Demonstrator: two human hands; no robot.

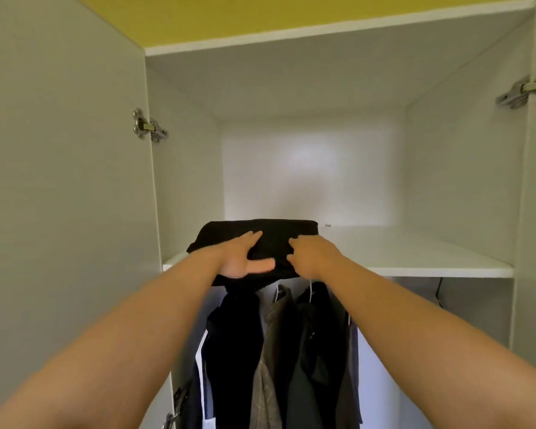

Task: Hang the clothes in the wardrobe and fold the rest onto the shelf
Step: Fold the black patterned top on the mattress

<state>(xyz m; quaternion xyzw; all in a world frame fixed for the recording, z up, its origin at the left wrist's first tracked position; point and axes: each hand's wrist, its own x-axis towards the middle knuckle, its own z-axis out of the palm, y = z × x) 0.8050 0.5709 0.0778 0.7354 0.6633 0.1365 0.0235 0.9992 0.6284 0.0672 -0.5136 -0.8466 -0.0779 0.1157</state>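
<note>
**Both grips on the black fold at the shelf's front edge**

From my remote seat I saw the left grip (245,257) lying flat on the folded black garment (279,230). Its fingers were stretched over the top of the cloth and its thumb was spread along the front fold, so it pressed rather than clutched. The right grip (313,255) sat just beside it. Its fingers were curled in and pinched a bunch of the same cloth near the middle. Both bare forearms reached up and in from the bottom corners of my view.

The garment rested on the left front part of the white shelf (415,252). Its near edge hung over the shelf's front lip, under the two grips. I could not tell what kind of garment it was.

Directly below the shelf I saw the hanging clothes (235,351) in the wardrobe (307,168). They were mostly dark pieces, with a grey checked one between them, packed close together. Thin white hanger hooks (278,293) showed above their collars.

The left door (59,181) stood swung open, with a metal hinge (149,126) on its inner edge. A second hinge (523,88) was at the right side. Above the wardrobe's top panel ran a yellow surface (260,13).
</note>
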